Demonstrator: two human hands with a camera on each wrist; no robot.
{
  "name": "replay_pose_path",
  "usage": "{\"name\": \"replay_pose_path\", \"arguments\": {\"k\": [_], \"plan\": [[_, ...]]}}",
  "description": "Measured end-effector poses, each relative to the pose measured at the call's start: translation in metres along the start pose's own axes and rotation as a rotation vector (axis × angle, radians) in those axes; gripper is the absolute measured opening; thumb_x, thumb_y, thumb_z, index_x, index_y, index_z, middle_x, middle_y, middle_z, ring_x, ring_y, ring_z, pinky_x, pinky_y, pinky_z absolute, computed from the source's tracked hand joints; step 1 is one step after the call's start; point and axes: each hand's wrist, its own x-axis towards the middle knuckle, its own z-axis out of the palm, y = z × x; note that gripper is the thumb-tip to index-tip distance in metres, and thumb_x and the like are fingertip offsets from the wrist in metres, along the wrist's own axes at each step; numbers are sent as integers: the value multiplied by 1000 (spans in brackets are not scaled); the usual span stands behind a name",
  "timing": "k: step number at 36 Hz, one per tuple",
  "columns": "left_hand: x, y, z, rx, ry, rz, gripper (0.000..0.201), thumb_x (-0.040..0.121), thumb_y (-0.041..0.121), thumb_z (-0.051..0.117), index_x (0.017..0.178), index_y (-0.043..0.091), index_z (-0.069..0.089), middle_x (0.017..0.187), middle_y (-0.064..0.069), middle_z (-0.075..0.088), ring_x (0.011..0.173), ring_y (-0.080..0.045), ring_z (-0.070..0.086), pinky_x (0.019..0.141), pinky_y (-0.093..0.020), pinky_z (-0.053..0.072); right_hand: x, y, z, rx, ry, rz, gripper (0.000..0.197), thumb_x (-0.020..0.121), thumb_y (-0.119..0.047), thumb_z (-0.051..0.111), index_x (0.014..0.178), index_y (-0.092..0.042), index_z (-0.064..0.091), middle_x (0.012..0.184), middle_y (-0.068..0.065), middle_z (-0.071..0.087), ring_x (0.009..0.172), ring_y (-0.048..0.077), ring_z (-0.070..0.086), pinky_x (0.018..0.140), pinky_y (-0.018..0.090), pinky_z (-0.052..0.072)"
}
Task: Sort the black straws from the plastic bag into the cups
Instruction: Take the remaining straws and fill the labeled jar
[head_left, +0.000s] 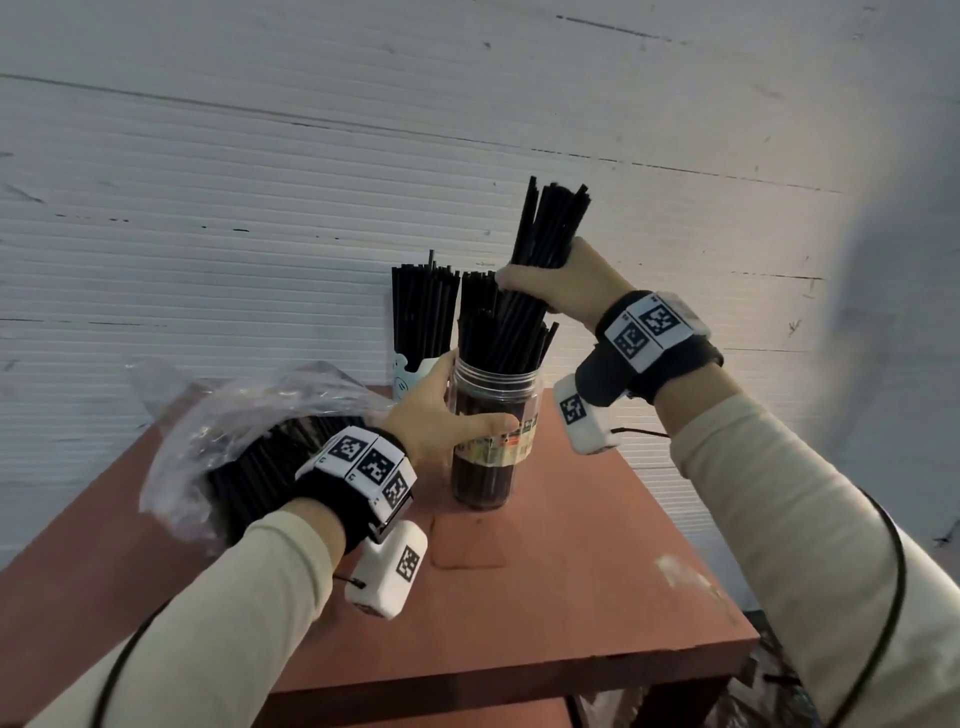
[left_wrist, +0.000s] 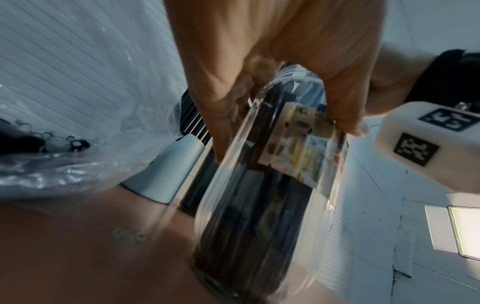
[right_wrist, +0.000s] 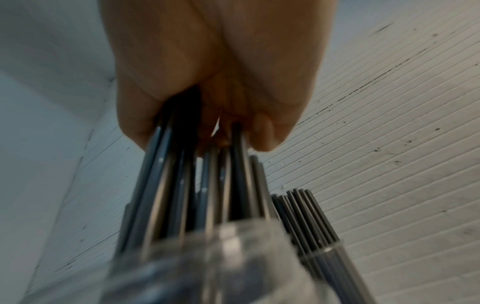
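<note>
A clear plastic jar (head_left: 491, 441) with a printed label stands on the red table (head_left: 571, 597), packed with black straws. My left hand (head_left: 441, 410) grips the jar around its upper part; the left wrist view shows the fingers and thumb wrapped round the jar (left_wrist: 272, 185). My right hand (head_left: 545, 280) grips a bundle of black straws (head_left: 550, 223) above the jar, their lower ends inside its mouth. In the right wrist view the bundle (right_wrist: 207, 185) runs from the fist down into the jar (right_wrist: 221, 267). A crumpled plastic bag (head_left: 234, 431) holding more black straws lies at the left.
A pale blue cup (head_left: 415, 374) filled with black straws stands behind the jar against the white ribbed wall (head_left: 260, 208). The table's right and front edges are near. Black cables hang from both wrist units.
</note>
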Motion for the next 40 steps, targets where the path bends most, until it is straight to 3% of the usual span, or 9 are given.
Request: {"name": "replay_pose_path", "arguments": {"k": [4,8,12,16,19,22,29,34,40], "plan": [[-1,-2,0,-23,5,7,86,71,28,85,142,30,37,114,22,59,99,14,50,77,-10,40,-16,6,10,-29,-108,-15,19,86,-32,71,83,-14,65,81,-5,68,71,-4,65,66,11,50],[-2,-2,1,-26,12,13,80,71,29,85,138,33,40,113,22,61,100,15,52,78,-10,40,-27,17,16,32,-16,-57,41,77,-48,76,106,-22,63,108,-4,67,100,5,64,86,22,51],[-1,-2,1,-5,3,12,82,71,33,84,139,34,38,110,27,56,97,16,48,79,-12,38,-28,10,14,24,229,-234,63,80,-39,76,130,-22,42,129,-4,51,115,8,54,88,21,48],[-1,-2,0,4,-1,-6,83,71,34,84,140,33,36,109,24,55,94,14,48,77,-12,38,-26,-4,19,-80,218,-392,52,91,-27,64,137,-18,43,137,-3,50,121,7,51,98,15,42],[0,-1,0,2,15,-7,80,72,32,84,138,32,39,107,24,57,93,15,49,76,-10,39,-27,0,33,-317,81,-439,35,99,-26,51,132,-15,56,135,0,56,123,9,50,102,14,34],[0,-1,1,7,11,-7,72,73,29,84,131,34,41,104,23,59,93,13,53,73,-8,39,-34,12,42,-392,34,-414,29,101,-25,45,117,-12,66,119,0,65,104,5,55,91,11,38],[0,-2,2,8,9,7,80,74,29,84,139,30,38,108,22,59,96,12,54,76,-9,40,-48,11,42,-445,76,-444,44,101,-28,43,144,-19,43,150,-1,42,139,13,35,111,20,24],[-2,0,5,-2,18,-2,74,75,26,83,135,29,40,111,20,60,100,9,56,80,-11,43,-52,17,44,-533,12,-390,42,103,-30,40,141,-15,48,144,2,49,134,16,42,107,20,25],[-2,0,10,-47,3,-19,105,72,29,85,152,22,17,137,6,52,122,-4,53,98,-23,46,-54,11,44,-421,11,-364,45,101,-32,44,143,-17,44,146,0,47,135,14,41,107,20,27]]}}
